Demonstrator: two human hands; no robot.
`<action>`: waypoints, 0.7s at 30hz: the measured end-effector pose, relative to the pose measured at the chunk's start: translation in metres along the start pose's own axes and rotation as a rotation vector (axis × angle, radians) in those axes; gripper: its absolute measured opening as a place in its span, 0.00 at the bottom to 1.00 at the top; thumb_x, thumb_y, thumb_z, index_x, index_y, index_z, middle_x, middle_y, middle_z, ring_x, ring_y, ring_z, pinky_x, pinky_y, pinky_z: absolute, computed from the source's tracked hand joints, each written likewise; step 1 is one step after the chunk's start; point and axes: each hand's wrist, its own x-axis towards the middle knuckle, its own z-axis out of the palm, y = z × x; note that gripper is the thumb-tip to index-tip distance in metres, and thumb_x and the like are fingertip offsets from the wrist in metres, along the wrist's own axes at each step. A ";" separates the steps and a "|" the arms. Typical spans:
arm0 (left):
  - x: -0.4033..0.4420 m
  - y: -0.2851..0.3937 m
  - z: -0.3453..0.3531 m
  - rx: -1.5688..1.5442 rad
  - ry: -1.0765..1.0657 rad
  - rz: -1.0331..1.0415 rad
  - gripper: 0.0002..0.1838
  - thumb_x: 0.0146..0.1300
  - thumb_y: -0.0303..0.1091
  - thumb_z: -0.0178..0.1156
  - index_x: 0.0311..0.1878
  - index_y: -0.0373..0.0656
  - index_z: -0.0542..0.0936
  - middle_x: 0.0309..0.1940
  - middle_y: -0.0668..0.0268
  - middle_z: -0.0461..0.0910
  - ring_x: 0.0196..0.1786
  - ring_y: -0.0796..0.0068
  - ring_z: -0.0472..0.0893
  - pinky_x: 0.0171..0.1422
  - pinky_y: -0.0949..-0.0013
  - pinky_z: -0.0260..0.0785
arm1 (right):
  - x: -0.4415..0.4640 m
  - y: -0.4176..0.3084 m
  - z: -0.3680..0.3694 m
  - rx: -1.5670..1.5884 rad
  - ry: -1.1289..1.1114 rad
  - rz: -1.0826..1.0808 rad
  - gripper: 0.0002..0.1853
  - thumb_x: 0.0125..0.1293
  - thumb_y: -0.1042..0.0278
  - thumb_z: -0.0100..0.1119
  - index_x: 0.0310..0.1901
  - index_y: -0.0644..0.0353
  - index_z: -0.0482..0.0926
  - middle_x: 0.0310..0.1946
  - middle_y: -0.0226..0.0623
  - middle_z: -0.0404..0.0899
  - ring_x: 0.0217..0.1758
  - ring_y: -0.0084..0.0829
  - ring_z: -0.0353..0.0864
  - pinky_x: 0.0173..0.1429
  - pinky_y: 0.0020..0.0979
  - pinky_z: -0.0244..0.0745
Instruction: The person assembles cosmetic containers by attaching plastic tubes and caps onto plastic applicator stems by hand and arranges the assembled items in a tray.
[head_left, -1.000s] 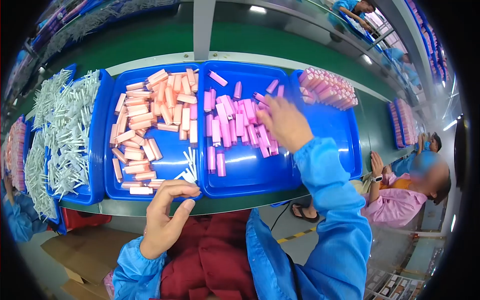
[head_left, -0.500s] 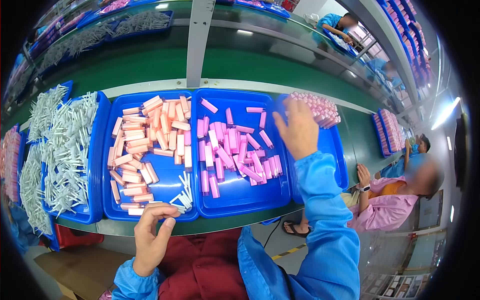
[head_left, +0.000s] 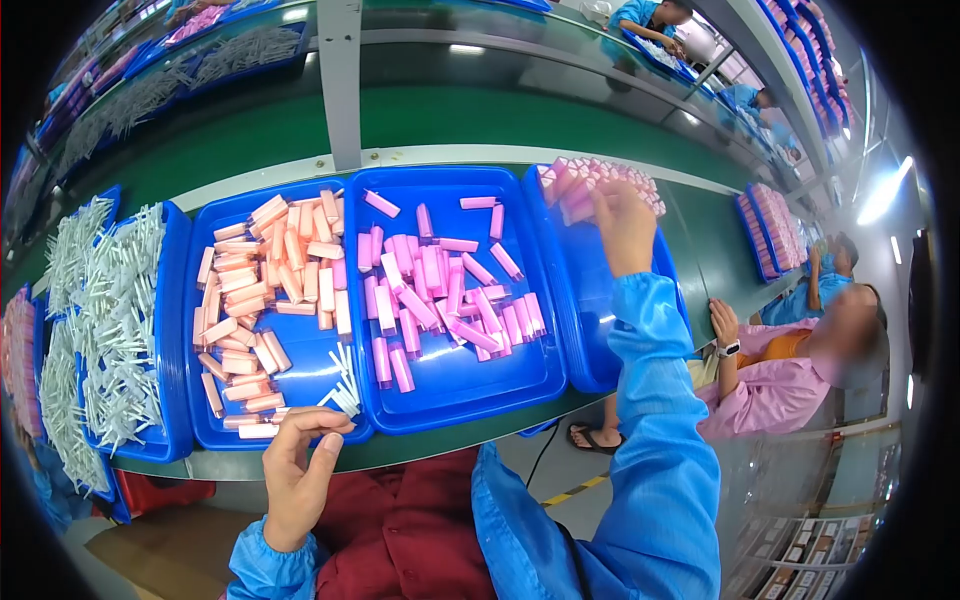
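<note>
Right hand (head_left: 627,232) is over the far end of the rightmost blue tray (head_left: 605,335), fingers down at the packed pink pieces (head_left: 580,187). Can't tell whether it's gripping one, since the back of the hand hides the tips. Left hand (head_left: 300,470) is by the near edge of the peach tray (head_left: 315,350), fingers curled, with a narrow gap to the thumb and nothing I can make out in it.

The loose pink pieces (head_left: 430,285) lie every which way in the tray between, a few at the far side apart from the heap. Peach pieces (head_left: 240,290) fill much of their own tray, with some white sticks (head_left: 343,385) in its near right corner. Further left, it's trays piled with white tubes (head_left: 125,325).

As for stuff around: a metal post (head_left: 340,90) stands behind the trays, at the far edge of the worktop (head_left: 700,255). A person in a pink shirt (head_left: 765,385) sits off to the right, hands apart from these two.
</note>
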 end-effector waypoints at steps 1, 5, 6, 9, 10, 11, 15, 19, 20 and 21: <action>0.001 0.000 0.001 0.001 -0.001 0.000 0.10 0.68 0.19 0.57 0.51 0.32 0.78 0.49 0.58 0.78 0.52 0.68 0.82 0.62 0.66 0.73 | 0.000 -0.004 0.002 -0.028 0.004 -0.009 0.07 0.67 0.66 0.66 0.39 0.60 0.82 0.27 0.44 0.86 0.32 0.46 0.87 0.38 0.41 0.80; 0.001 0.001 0.003 0.024 -0.005 0.006 0.10 0.68 0.19 0.57 0.51 0.32 0.78 0.48 0.58 0.78 0.51 0.68 0.82 0.61 0.66 0.73 | 0.002 -0.012 -0.001 -0.177 -0.019 -0.125 0.07 0.67 0.66 0.64 0.42 0.58 0.83 0.38 0.42 0.84 0.39 0.49 0.85 0.43 0.43 0.80; 0.001 0.002 0.003 0.024 -0.003 0.005 0.10 0.69 0.19 0.57 0.51 0.32 0.78 0.48 0.58 0.78 0.51 0.68 0.82 0.61 0.66 0.73 | 0.002 -0.012 0.000 -0.219 0.017 -0.206 0.06 0.67 0.66 0.64 0.42 0.57 0.83 0.39 0.42 0.83 0.39 0.49 0.85 0.42 0.45 0.79; 0.001 0.002 0.002 0.029 -0.006 0.005 0.10 0.69 0.19 0.57 0.51 0.32 0.78 0.48 0.58 0.78 0.52 0.68 0.82 0.61 0.66 0.73 | 0.000 -0.002 0.006 -0.328 -0.022 -0.267 0.05 0.67 0.66 0.65 0.40 0.56 0.82 0.40 0.40 0.81 0.38 0.49 0.83 0.41 0.46 0.78; 0.001 0.002 0.001 0.032 -0.007 0.004 0.09 0.69 0.20 0.58 0.51 0.32 0.78 0.47 0.58 0.79 0.52 0.68 0.82 0.61 0.66 0.73 | 0.000 -0.001 0.007 -0.328 -0.009 -0.294 0.05 0.67 0.65 0.64 0.40 0.57 0.82 0.39 0.40 0.80 0.37 0.48 0.83 0.40 0.46 0.79; 0.001 0.001 0.001 0.036 -0.011 0.004 0.09 0.69 0.20 0.58 0.51 0.32 0.78 0.47 0.58 0.79 0.52 0.68 0.82 0.61 0.66 0.73 | -0.001 -0.001 0.008 -0.328 0.003 -0.319 0.06 0.67 0.65 0.64 0.39 0.57 0.81 0.39 0.40 0.80 0.36 0.47 0.83 0.39 0.46 0.79; 0.002 0.002 0.001 0.056 -0.033 0.003 0.09 0.70 0.21 0.56 0.52 0.32 0.77 0.47 0.58 0.80 0.52 0.69 0.82 0.62 0.65 0.73 | 0.000 -0.009 -0.001 -0.272 -0.010 -0.325 0.07 0.68 0.64 0.64 0.39 0.58 0.81 0.38 0.40 0.79 0.35 0.46 0.83 0.38 0.44 0.79; 0.002 0.000 0.000 0.036 -0.038 0.009 0.09 0.71 0.20 0.55 0.52 0.33 0.77 0.46 0.58 0.81 0.52 0.69 0.82 0.62 0.65 0.73 | -0.004 -0.035 -0.014 -0.227 0.046 -0.290 0.07 0.68 0.64 0.64 0.40 0.58 0.81 0.37 0.40 0.80 0.35 0.46 0.83 0.39 0.43 0.79; 0.002 -0.001 0.000 0.034 -0.039 0.006 0.09 0.71 0.20 0.55 0.51 0.33 0.77 0.46 0.58 0.81 0.52 0.69 0.82 0.62 0.65 0.73 | -0.006 -0.044 -0.018 -0.211 0.036 -0.287 0.07 0.67 0.64 0.64 0.40 0.57 0.81 0.36 0.40 0.80 0.35 0.45 0.83 0.39 0.43 0.79; 0.002 -0.001 0.000 0.033 -0.039 0.004 0.09 0.71 0.20 0.55 0.51 0.33 0.77 0.46 0.59 0.81 0.52 0.69 0.82 0.62 0.65 0.73 | -0.010 -0.052 -0.021 -0.193 0.024 -0.283 0.07 0.67 0.64 0.65 0.41 0.57 0.81 0.36 0.39 0.80 0.36 0.45 0.84 0.39 0.43 0.79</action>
